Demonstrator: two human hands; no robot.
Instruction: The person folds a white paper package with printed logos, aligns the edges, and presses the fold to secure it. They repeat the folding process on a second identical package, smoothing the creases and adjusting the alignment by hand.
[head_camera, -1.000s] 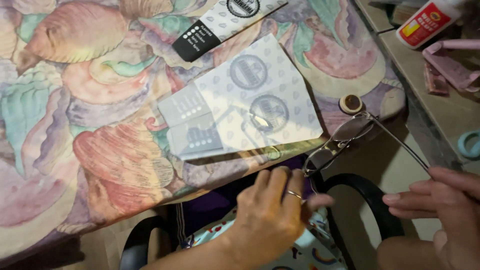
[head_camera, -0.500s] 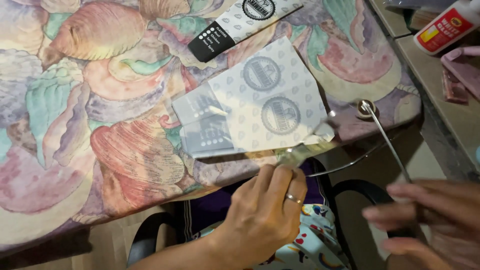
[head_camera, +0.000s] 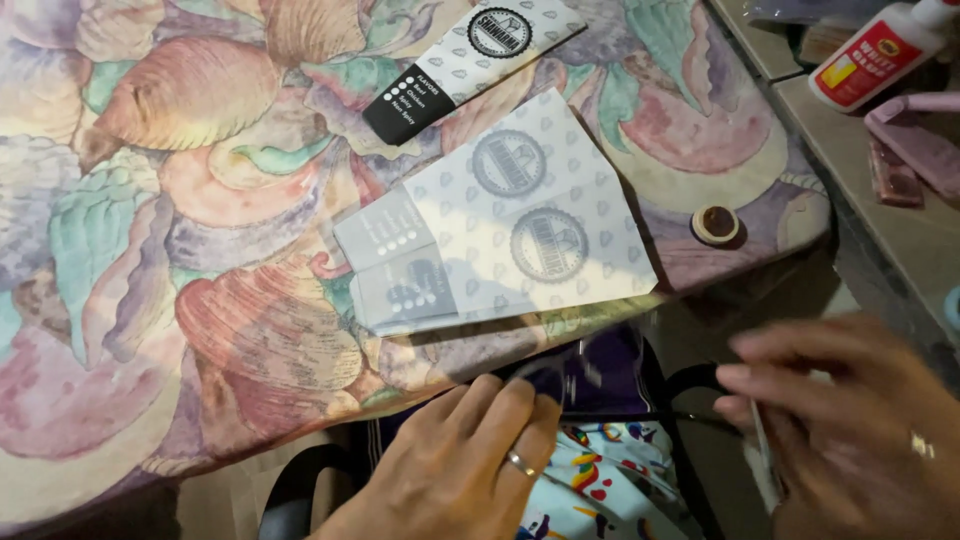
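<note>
My left hand (head_camera: 470, 465), a ring on one finger, lies just below the table's front edge with its fingers together, pinching the blurred frame of a pair of eyeglasses (head_camera: 560, 378). A thin dark temple (head_camera: 700, 417) runs from there toward my right hand (head_camera: 850, 430). The right hand is smeared by motion at the lower right, fingers stretched to the left. A pale thin edge shows under its fingers; I cannot tell what it is or whether it is gripped.
On the shell-patterned tablecloth (head_camera: 200, 300) lie grey-white patterned paper sleeves (head_camera: 530, 230), a black-and-white sleeve (head_camera: 470, 55) and a small round brown cap (head_camera: 716, 224). A white glue bottle (head_camera: 880, 55) and pink items (head_camera: 920, 140) sit on the right ledge. Colourful fabric (head_camera: 600, 480) is below.
The eyeglasses have come down off the table edge toward my lap. My right hand has moved left and closer to the left hand. The view has shifted, so the papers sit higher.
</note>
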